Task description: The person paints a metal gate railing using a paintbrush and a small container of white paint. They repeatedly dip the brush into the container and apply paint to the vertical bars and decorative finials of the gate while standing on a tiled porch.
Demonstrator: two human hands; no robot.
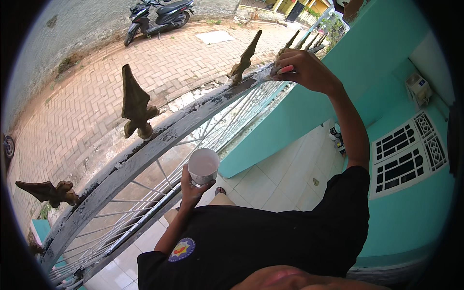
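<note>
My left hand (194,188) holds a white cup (203,166) by its lower part, in front of my body and beside the metal fence. Pale liquid shows inside the cup. My right hand (302,70) is up on the top rail at the upper right, with its fingers closed round a small tool with a red part (286,69); its working end is mostly hidden. The top rail (174,132) carries patchy white and grey paint with dark bare spots. Brown spearhead finials (135,101) rise from it, several on the far side of my right hand.
Thin metal bars (159,192) run below the rail. A turquoise wall (282,137) adjoins the fence on the right, above a tiled floor (286,181). Beyond the fence lies a brick-paved lane (101,94) with a parked motorbike (156,18). Small items stand near the far wall.
</note>
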